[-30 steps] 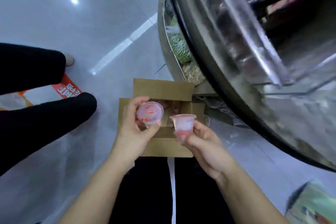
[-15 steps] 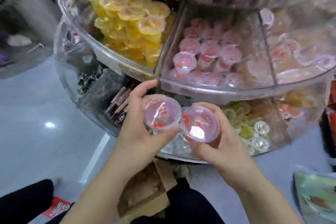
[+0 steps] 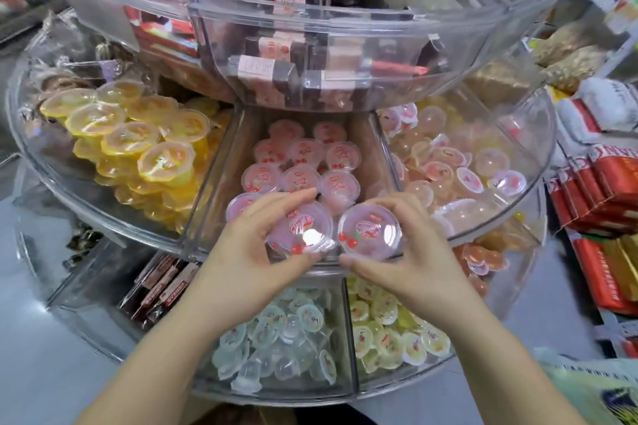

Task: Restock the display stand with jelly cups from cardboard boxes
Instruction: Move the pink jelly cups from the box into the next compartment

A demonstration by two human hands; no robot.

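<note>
A round clear display stand point(image 3: 103, 217) rises in tiers with wedge compartments. The middle wedge of its second tier holds several pink jelly cups point(image 3: 300, 162). My left hand point(image 3: 252, 252) grips one pink jelly cup point(image 3: 303, 235) by its rim, at the front of that wedge. My right hand point(image 3: 414, 259) grips a second pink cup point(image 3: 371, 231) beside it. Both cups show cherry prints on their lids and sit just over the wedge's front wall.
Yellow jelly cups point(image 3: 138, 145) fill the wedge to the left, pale peach cups point(image 3: 459, 162) the one to the right. The lower tier holds clear cups point(image 3: 283, 338) and yellow-green cups point(image 3: 390, 328). Red packets point(image 3: 607, 190) line shelves at the right. The cardboard box is out of view.
My view swung up from the cardboard box on the floor to the stand. Both hands lifted the two pink cups from below the second tier up to its middle wedge.
</note>
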